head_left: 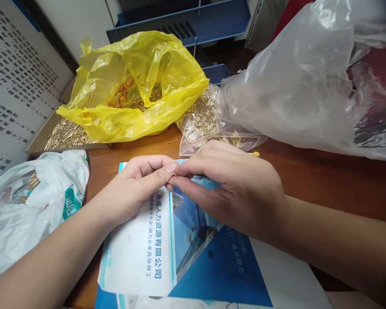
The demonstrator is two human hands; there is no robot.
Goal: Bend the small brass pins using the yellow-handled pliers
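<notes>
My left hand (144,178) and my right hand (231,184) meet above a blue and white printed folder (128,253). Between their fingertips is a tiny brass-coloured metal piece (175,174), mostly covered by the fingers. The left thumb and index finger are pinched at it from the left. From the right, the right thumb and index finger close on the same spot. Its exact kind is too small to make out. Similar brass-coloured pins (202,122) fill a clear zip bag (188,148) just beyond the hands.
A yellow plastic bag (116,128) holding brass pins stands behind, beside a cardboard box (35,143) of more pins. On the left lies a white plastic bag (58,171) with pins inside. A large translucent bag (286,86) fills the right rear. Blue shelving (218,23) stands beyond the wooden table (341,189).
</notes>
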